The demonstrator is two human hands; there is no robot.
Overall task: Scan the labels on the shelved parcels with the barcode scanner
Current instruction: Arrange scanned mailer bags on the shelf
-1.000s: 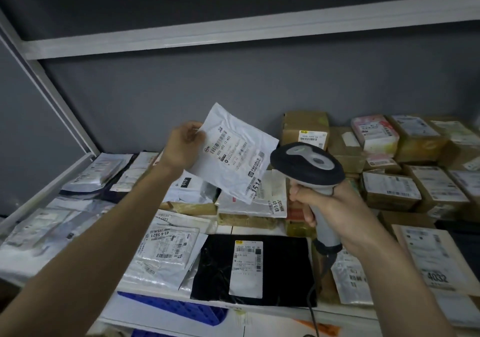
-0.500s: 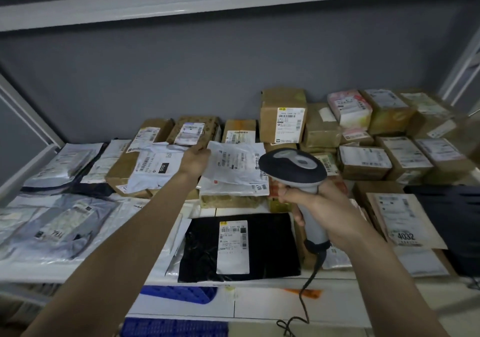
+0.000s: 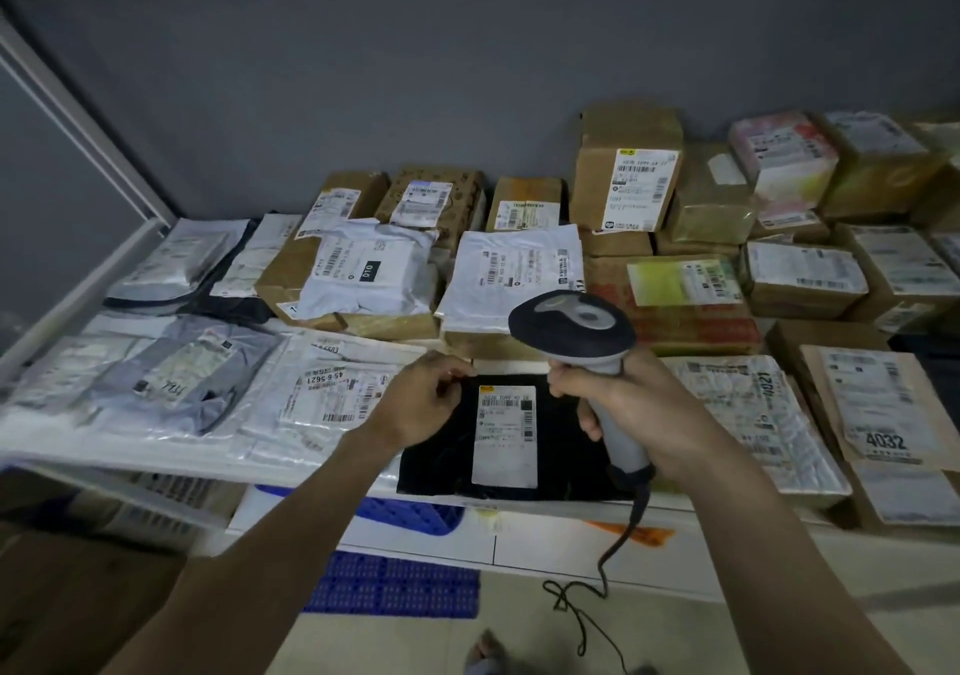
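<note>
Black parcel (image 3: 447, 445) overhangs shelf edge (image 3: 545, 505).

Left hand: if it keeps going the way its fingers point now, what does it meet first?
Probably the black parcel. The left hand hovers at that parcel's upper left corner, fingers curled toward its white label. Whether it already touches is unclear; depth is hard to judge from the head view.

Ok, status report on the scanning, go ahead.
Right hand grips barcode scanner. Left hand at black parcel's top-left corner, fingers curled, grip unclear. Its white label faces up, unobstructed.
</note>
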